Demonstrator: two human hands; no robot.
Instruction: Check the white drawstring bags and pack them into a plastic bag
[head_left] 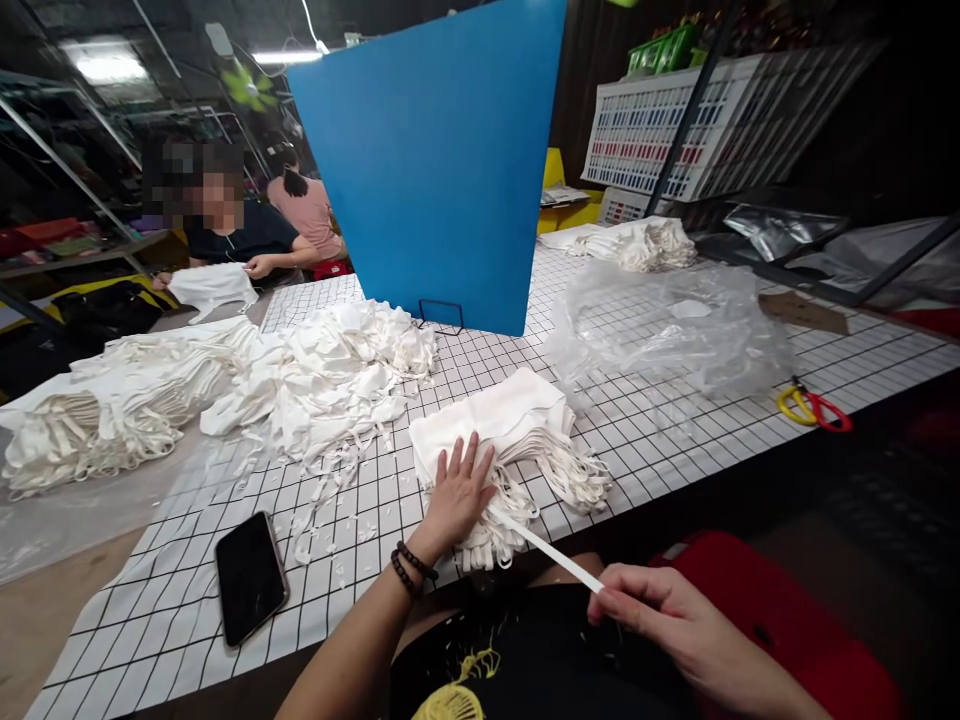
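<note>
A neat stack of white cloth pieces with looped straps (495, 420) lies on the grid-patterned tablecloth (480, 355), near the table's front edge. Spread flat on the front of this stack is my left hand (459, 497), fingers apart, with dark beads round the wrist. My right hand (637, 605) pinches the end of a white strap (559, 556) between thumb and fingers, in front of the table edge. The strap runs taut from there up to the stack beside my left hand. Other strap loops hang in bunches at the stack's front.
Heaped white cloth pieces (322, 370) and another stack (135, 390) lie left, near a phone (251, 578). A blue board (435, 170) stands behind. Right are clear plastic bags (675, 330) and scissors (814, 408). A person (240, 235) across the table holds white cloth.
</note>
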